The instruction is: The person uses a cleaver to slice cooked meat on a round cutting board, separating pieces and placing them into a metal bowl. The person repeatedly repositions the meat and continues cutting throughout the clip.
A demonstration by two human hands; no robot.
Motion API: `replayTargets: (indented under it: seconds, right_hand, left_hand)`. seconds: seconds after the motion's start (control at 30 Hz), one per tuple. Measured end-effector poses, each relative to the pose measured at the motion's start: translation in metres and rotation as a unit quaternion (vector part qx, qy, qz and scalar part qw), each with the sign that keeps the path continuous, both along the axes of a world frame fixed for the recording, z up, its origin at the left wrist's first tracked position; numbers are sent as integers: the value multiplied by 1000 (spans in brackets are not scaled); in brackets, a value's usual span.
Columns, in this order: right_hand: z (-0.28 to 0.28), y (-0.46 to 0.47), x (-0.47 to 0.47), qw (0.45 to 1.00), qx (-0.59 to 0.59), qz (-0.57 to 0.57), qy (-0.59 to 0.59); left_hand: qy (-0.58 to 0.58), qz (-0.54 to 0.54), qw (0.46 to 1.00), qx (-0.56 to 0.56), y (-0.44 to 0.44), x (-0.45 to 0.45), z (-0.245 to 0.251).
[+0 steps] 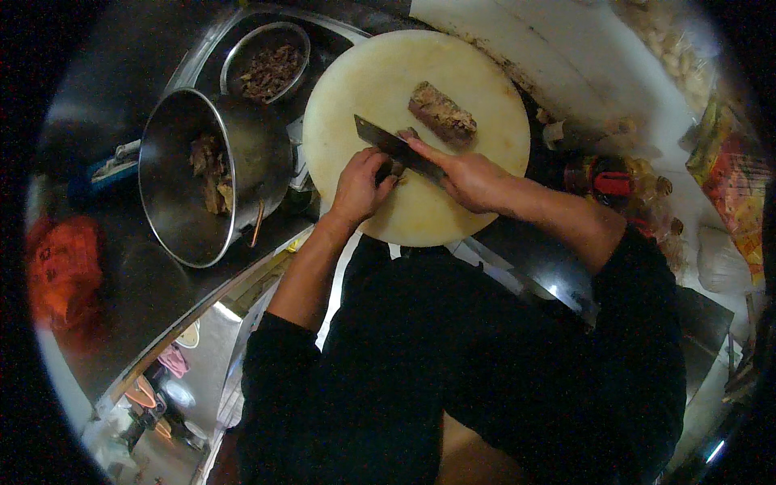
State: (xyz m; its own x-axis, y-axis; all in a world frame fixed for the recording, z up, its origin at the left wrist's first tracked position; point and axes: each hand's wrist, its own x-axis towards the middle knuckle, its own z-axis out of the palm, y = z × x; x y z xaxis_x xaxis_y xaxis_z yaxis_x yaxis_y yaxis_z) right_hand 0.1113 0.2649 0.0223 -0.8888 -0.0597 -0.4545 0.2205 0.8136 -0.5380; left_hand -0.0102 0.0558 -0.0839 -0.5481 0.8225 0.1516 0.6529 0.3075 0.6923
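Note:
On a round, pale yellow cutting board (418,224), my right hand (470,176) grips a broad dark cleaver (379,134), its blade slanting up to the left. My left hand (364,182) rests on the board beside the blade, fingers curled over a small brownish piece of meat (397,168), mostly hidden by the fingers and the cleaver. Beyond the cleaver, towards the board's upper right, lies a larger chunk of cooked-looking meat (442,114), touched by neither hand.
Left of the board stands a large metal pot (260,151) with pieces of meat inside. A round metal bowl (308,51) of chopped dark food lies behind it. An orange-red bag (66,267) sits far left; plastic bottles (658,188) and a red-yellow package (736,194) are at right.

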Motion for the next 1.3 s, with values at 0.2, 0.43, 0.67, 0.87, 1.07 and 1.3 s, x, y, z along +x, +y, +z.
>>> replayTargets:
  seconds: [0.2,0.43,0.67,0.87,1.07,1.3]
  right_hand:
    - [-46,-25,-42,997,-6,-42,63]
    - [-28,-7,0,999,1,-45,-3]
    - [8,-11,8,999,19,-6,-25]
    - [3,-6,10,1000,-11,-17,-10]
    - [-37,-16,-18,997,-49,-52,31]
    - [-44,-28,-16,997,-22,-20,75]
  left_hand:
    - [-81,-1,996,-40,3,-1,1]
    - [-22,33,999,16,-21,2,2]
    - [-26,1,1000,4,-14,4,0]
    - [-30,-1,999,13,-13,1,-5]
    - [-46,-9,999,-4,-10,-4,-14]
    - [-3,-4,1000,-10,-13,0,-3]
